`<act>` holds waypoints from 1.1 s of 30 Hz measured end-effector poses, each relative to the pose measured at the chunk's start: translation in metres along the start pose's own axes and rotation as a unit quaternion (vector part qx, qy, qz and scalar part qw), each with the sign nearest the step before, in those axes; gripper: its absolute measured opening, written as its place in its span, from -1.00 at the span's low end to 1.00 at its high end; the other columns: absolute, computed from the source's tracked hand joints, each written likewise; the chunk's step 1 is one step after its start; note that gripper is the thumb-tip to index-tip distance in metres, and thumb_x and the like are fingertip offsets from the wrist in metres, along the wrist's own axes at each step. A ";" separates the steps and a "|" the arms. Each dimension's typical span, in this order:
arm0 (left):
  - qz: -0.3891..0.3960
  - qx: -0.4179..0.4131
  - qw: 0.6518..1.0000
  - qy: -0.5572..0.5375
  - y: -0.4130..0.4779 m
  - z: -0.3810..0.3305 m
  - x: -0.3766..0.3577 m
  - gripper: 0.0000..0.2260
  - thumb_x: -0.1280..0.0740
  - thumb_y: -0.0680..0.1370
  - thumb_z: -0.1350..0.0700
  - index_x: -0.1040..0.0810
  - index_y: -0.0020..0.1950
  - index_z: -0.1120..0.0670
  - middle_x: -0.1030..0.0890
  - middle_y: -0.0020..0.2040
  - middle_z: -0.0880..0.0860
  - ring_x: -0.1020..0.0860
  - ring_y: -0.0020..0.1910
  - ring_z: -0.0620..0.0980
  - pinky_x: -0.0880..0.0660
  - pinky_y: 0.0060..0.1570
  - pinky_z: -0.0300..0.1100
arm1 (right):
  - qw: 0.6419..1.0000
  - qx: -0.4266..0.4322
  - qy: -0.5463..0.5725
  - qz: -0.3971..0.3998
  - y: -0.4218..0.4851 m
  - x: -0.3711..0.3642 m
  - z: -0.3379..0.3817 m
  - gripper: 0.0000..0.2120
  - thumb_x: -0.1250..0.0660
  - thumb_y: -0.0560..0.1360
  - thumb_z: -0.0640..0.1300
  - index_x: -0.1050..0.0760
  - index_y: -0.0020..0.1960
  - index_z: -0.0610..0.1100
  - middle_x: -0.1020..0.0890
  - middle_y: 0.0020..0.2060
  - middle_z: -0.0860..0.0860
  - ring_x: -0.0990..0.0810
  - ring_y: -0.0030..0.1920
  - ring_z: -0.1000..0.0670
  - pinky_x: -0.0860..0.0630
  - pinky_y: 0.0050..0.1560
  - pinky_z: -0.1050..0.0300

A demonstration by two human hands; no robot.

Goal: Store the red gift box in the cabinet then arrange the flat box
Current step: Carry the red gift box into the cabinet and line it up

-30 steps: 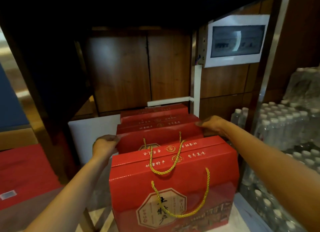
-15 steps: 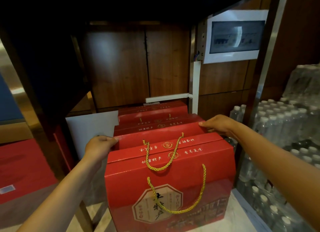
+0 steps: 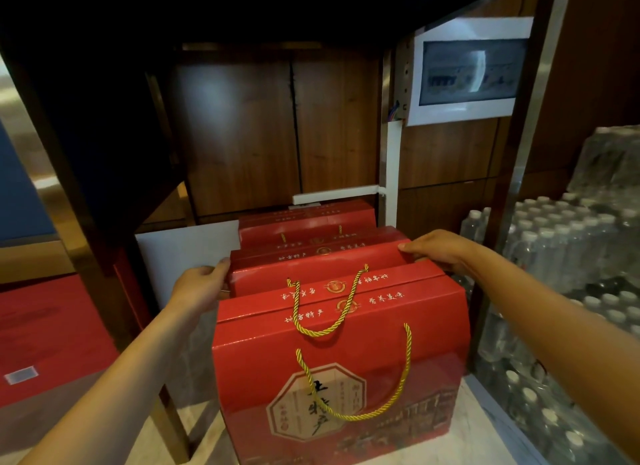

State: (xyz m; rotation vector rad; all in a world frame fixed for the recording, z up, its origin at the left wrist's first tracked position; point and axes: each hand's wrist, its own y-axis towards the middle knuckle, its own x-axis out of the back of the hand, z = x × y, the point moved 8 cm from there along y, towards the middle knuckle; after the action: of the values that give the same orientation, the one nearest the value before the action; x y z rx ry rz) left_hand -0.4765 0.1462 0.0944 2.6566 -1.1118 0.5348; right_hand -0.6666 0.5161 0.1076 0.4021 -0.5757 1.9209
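— dark wooden cabinet [image 3: 242, 125], three red boxes lined up on its floor, shrink-wrapped water bottles [image 3: 561, 242] stacked off to the right. where's the red gift box?

— nearest one, the red gift box [image 3: 332, 353], standing upright at the cabinet mouth with its gold rope handles [image 3: 325, 312] flopped loose. the hands aren't on it, though. left hand [image 3: 199, 288] is curled round the left end of the middle box [image 3: 318, 267] just behind it, right hand [image 3: 440, 251] clamps that box's right top edge.

— so both are grasping the middle one?

— looks like it, fingers wrapped over the edges. and the flat box?

— my guess is the pale flat box [image 3: 183, 253] leaning upright to the left of the row, right beside the left hand.

— risks?

— shoving the middle box could skew it against the rear box, or the left knuckles could knock the leaning panel over. the rope handles might also snag a wrist.
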 end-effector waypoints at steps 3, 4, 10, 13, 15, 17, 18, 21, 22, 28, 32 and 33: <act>-0.007 0.004 1.000 0.016 0.015 -0.009 0.001 -0.56 -0.19 0.54 -0.19 -0.57 -0.11 0.18 -0.67 -0.21 0.14 -0.65 -0.22 0.11 -0.60 -0.14 -0.02 | 0.999 -0.016 0.014 0.027 0.005 0.001 0.004 -0.61 -0.30 0.50 0.04 -0.50 0.18 -0.22 -0.66 0.04 -0.19 -0.67 -0.08 -0.09 -0.60 -0.04 0.06; -0.013 0.000 1.000 0.019 0.023 -0.014 0.002 -0.58 -0.20 0.54 -0.17 -0.55 -0.12 0.19 -0.66 -0.16 0.18 -0.65 -0.19 0.15 -0.61 -0.08 0.02 | 0.999 -0.015 0.017 0.022 0.008 0.004 0.009 -0.59 -0.29 0.50 0.05 -0.50 0.18 -0.24 -0.66 0.04 -0.20 -0.66 -0.06 -0.10 -0.60 0.00 0.05; 0.030 -0.019 0.985 0.168 0.071 -0.054 -0.019 -0.64 -0.23 0.54 -0.14 -0.46 -0.28 0.12 -0.62 0.09 0.22 -0.57 -0.03 0.16 -0.53 0.04 -0.04 | 0.999 0.008 -0.016 -0.050 0.046 0.019 0.053 -0.47 -0.30 0.51 0.04 -0.39 0.33 -0.30 -0.58 0.21 -0.21 -0.59 0.14 -0.14 -0.56 0.02 0.07; 0.089 -0.034 0.977 0.190 0.088 -0.061 -0.040 -0.63 -0.26 0.53 -0.12 -0.57 -0.01 0.19 -0.58 0.18 0.19 -0.48 -0.06 0.04 -0.41 -0.08 -0.15 | 0.996 0.005 -0.082 -0.038 0.069 0.011 0.070 -0.42 -0.27 0.51 0.09 -0.35 0.38 -0.27 -0.52 0.27 -0.19 -0.54 0.22 -0.14 -0.52 0.15 0.04; 0.102 -0.063 0.973 0.198 0.098 -0.069 -0.050 -0.60 -0.25 0.54 -0.11 -0.52 0.23 0.14 -0.56 0.22 0.17 -0.51 0.01 0.06 -0.40 -0.09 -0.17 | 0.994 0.019 -0.106 -0.027 0.083 0.006 0.080 -0.43 -0.25 0.51 0.12 -0.34 0.38 -0.24 -0.49 0.29 -0.18 -0.52 0.21 -0.12 -0.53 0.10 0.08; 0.092 -0.088 0.970 0.208 0.107 -0.075 -0.054 -0.60 -0.25 0.55 -0.08 -0.48 0.31 0.10 -0.56 0.24 0.17 -0.55 0.11 0.12 -0.44 -0.07 -0.17 | 0.992 0.037 -0.120 -0.014 0.095 0.000 0.087 -0.48 -0.22 0.53 0.11 -0.36 0.37 -0.20 -0.49 0.31 -0.15 -0.51 0.15 -0.06 -0.51 -0.10 0.18; 0.085 -0.084 0.968 0.219 0.112 -0.075 -0.055 -0.59 -0.25 0.55 -0.08 -0.46 0.32 0.11 -0.56 0.24 0.19 -0.55 0.12 0.15 -0.46 -0.07 -0.16 | 0.991 0.042 -0.128 -0.010 0.100 -0.004 0.088 -0.51 -0.20 0.55 0.10 -0.36 0.36 -0.18 -0.49 0.30 -0.15 -0.50 0.14 -0.06 -0.48 -0.15 0.20; 0.089 -0.055 0.972 0.210 0.122 -0.068 -0.059 -0.55 -0.27 0.54 -0.07 -0.44 0.33 0.17 -0.56 0.21 0.23 -0.57 0.10 0.19 -0.56 -0.02 -0.04 | 0.991 0.051 -0.126 -0.005 0.115 -0.015 0.089 -0.60 -0.18 0.57 0.02 -0.37 0.32 -0.19 -0.53 0.20 -0.14 -0.53 0.04 -0.02 -0.47 -0.11 0.18; 0.091 -0.050 0.975 0.196 0.125 -0.067 -0.060 -0.54 -0.28 0.54 -0.07 -0.43 0.33 0.18 -0.56 0.21 0.24 -0.58 0.09 0.20 -0.58 0.01 0.00 | 0.992 0.056 -0.116 -0.003 0.120 -0.018 0.089 -0.64 -0.19 0.58 -0.01 -0.39 0.28 -0.19 -0.55 0.15 -0.14 -0.53 -0.03 0.01 -0.47 -0.14 0.20; 0.061 0.011 0.995 0.077 0.137 -0.050 -0.058 -0.45 -0.41 0.46 -0.01 -0.40 0.37 0.20 -0.53 0.28 0.24 -0.56 0.15 0.21 -0.57 0.03 0.04 | 0.995 0.038 -0.076 -0.060 0.139 -0.013 0.078 -0.90 -0.26 0.55 -0.13 -0.41 0.02 -0.14 -0.52 -0.29 -0.03 -0.54 -0.33 0.04 -0.43 -0.50 0.28; 0.054 0.050 0.997 -0.004 0.140 -0.040 -0.059 -0.45 -0.49 0.40 0.07 -0.44 0.32 0.22 -0.57 0.22 0.25 -0.58 0.14 0.21 -0.56 0.08 0.07 | 0.998 0.005 -0.030 -0.061 0.137 -0.010 0.070 -0.93 -0.31 0.51 -0.18 -0.48 -0.08 -0.19 -0.57 -0.25 -0.08 -0.56 -0.31 0.01 -0.46 -0.45 0.23; 0.054 0.051 0.997 -0.010 0.140 -0.040 -0.060 -0.44 -0.49 0.39 0.07 -0.43 0.32 0.22 -0.57 0.22 0.25 -0.58 0.14 0.21 -0.55 0.08 0.06 | 0.998 -0.002 -0.015 -0.057 0.135 -0.010 0.068 -0.89 -0.32 0.50 -0.19 -0.49 -0.03 -0.23 -0.58 -0.21 -0.12 -0.58 -0.28 -0.02 -0.48 -0.42 0.20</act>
State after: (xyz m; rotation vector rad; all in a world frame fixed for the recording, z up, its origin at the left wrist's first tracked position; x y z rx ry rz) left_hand -0.6257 0.1007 0.1141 2.7055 -1.2718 0.6023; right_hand -0.7848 0.4242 0.1306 0.4515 -0.5639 1.8080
